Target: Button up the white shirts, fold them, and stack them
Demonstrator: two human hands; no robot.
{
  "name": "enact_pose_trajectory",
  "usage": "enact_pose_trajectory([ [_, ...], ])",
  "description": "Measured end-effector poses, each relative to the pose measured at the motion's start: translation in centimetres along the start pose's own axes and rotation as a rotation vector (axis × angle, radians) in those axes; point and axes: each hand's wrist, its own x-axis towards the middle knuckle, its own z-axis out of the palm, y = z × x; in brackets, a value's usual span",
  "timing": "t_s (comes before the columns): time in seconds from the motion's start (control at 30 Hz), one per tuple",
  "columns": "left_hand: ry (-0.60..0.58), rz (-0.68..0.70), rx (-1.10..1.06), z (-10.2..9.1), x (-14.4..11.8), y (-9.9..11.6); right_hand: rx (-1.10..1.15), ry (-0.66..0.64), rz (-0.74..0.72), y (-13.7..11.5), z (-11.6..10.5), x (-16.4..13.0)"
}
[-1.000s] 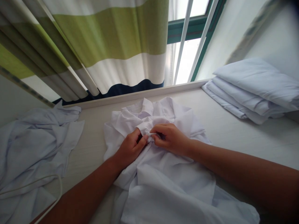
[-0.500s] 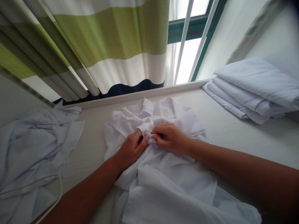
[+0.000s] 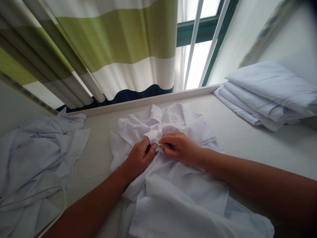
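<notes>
The left hand (image 3: 138, 157) and right hand (image 3: 182, 147) pinch a white shirt (image 3: 183, 201) in the middle of the desk (image 3: 250, 145).
The shirt is thin and smooth, its collar (image 3: 156, 115) near the desk's far edge, with big, soft, wavy folds toward the near edge. Both hands' fingers close on a small bunched bit of it below the collar, and some left fingers hide under the cloth. By the far right corner sits a neat, flat pile (image 3: 269, 89) of folded white cloth. At the left side lies a crumpled white heap (image 3: 39, 152); a thin, pale cord (image 3: 64, 198) curves in front of it and the left arm (image 3: 99, 201). Past the raised far edge hang a green and white curtain (image 3: 128, 36) and, beside it, a window (image 3: 195, 64) with white bars (image 3: 194, 36).
</notes>
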Motion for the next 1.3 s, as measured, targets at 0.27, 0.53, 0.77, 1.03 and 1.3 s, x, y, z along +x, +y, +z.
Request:
enact_pose_trajectory([
  [0.27, -0.021, -0.123, -0.338, 0.1, 0.21, 0.2, -0.068, 0.08, -0.017, -0.32, 0.52, -0.1],
  [0.53, -0.015, -0.18, -0.438, 0.22, 0.42, 0.04, -0.123, 0.05, 0.082, -0.19, 0.69, -0.08],
  [0.77, -0.001, -0.138, -0.294, 0.28, 0.2, 0.16, -0.134, 0.031, 0.13, -0.5, 0.55, 0.07],
  [1.03, 0.002, -0.118, -0.186, 0.17, 0.01, 0.74, 0.005, 0.098, 0.184, -0.99, 0.71, -0.05],
  [1.3, 0.022, -0.124, -0.125, 0.28, 0.01, 0.75, -0.025, 0.08, 0.202, -0.82, 0.75, 0.01],
])
